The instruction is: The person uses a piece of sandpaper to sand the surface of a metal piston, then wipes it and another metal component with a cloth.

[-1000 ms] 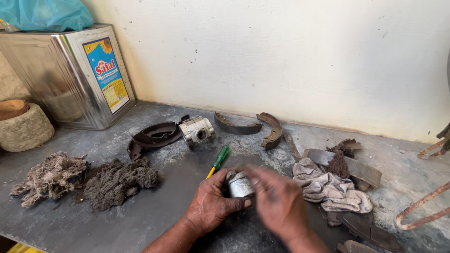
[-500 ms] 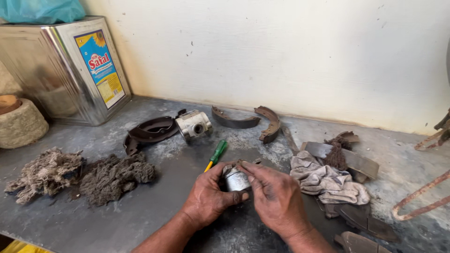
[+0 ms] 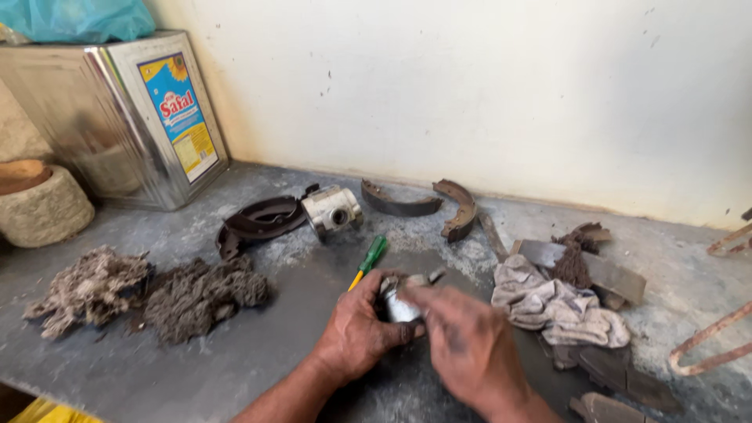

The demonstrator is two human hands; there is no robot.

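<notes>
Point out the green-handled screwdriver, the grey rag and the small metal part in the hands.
green-handled screwdriver (image 3: 373, 254), head view, green handle.
grey rag (image 3: 548, 301), head view, crumpled middle.
small metal part (image 3: 397, 307), head view, shiny side.

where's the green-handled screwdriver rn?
Head view, centre of the bench: the screwdriver lies just beyond the left hand, its green handle toward the metal cylinder part and the curved brake shoes.

A large square metal tin (image 3: 102, 117) stands at the bench's back left corner against the wall. Its side carries a tall rectangular label (image 3: 179, 117), blue above and yellow below.
</notes>
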